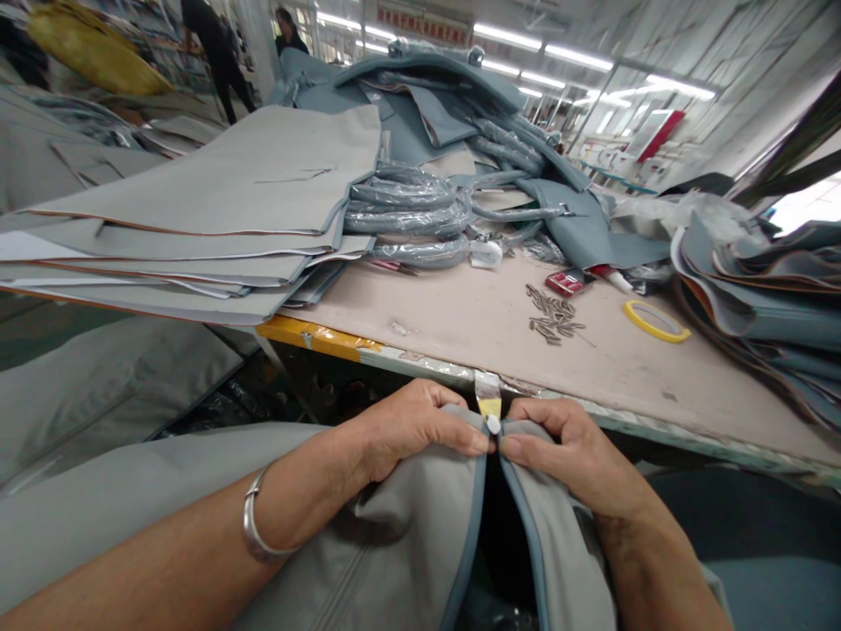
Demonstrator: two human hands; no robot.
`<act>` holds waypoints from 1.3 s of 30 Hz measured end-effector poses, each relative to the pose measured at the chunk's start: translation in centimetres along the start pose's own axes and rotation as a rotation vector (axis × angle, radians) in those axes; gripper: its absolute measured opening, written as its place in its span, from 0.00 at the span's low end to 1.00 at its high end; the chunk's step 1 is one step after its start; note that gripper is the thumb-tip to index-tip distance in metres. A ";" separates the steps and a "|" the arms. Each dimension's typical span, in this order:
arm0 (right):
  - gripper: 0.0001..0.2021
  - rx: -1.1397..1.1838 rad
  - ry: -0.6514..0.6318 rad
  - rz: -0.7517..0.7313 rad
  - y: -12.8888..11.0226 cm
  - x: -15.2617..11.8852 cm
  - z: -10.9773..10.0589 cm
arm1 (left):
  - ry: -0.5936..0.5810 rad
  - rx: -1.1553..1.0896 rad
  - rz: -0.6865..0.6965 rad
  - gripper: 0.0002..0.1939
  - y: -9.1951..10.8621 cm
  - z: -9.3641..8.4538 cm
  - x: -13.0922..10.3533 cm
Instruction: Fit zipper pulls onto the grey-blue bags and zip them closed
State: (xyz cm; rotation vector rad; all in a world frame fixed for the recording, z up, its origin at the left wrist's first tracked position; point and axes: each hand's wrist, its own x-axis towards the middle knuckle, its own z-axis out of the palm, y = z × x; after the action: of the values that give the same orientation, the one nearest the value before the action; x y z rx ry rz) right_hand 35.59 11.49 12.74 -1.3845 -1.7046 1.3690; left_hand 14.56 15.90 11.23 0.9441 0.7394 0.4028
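Observation:
My left hand (pixel 420 428) pinches the blue-edged border of a grey fabric panel (pixel 407 535) between thumb and fingers. Opposite it, my right hand (pixel 568 447) grips the matching border of a second grey panel (pixel 558 535). The two borders come close together at my fingertips and spread apart below, with a dark gap between them. Right at that meeting point is a small white knob (pixel 492 424), below a white and yellow tab (pixel 488 394) on the table's front edge. Whether the borders touch the knob, I cannot tell.
On the table (pixel 447 324) lie small metal pieces (pixel 553 314), a yellow tape roll (pixel 655 322) and a red box (pixel 568 281). Stacked grey panels (pixel 263 184), plastic-wrapped tubing (pixel 411 210) and blue-grey pieces (pixel 775 307) surround them. A person (pixel 220 53) stands far back.

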 end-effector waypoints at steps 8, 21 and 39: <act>0.17 0.007 0.029 -0.005 -0.3 0.0 0.0 | -0.021 -0.086 0.019 0.09 0.0 0.2 0.2; 0.17 0.035 0.033 -0.022 -0.1 0.5 -0.1 | 0.013 -0.024 0.005 0.11 0.7 0.3 0.0; 0.21 0.143 0.098 -0.011 0.0 0.5 0.4 | 0.070 0.030 0.053 0.20 1.0 0.9 0.0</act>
State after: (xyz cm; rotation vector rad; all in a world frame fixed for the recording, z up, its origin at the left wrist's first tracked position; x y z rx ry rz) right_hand 35.03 11.82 12.51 -1.3374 -1.5183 1.3658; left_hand 15.20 15.98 12.38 0.9837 0.7868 0.4742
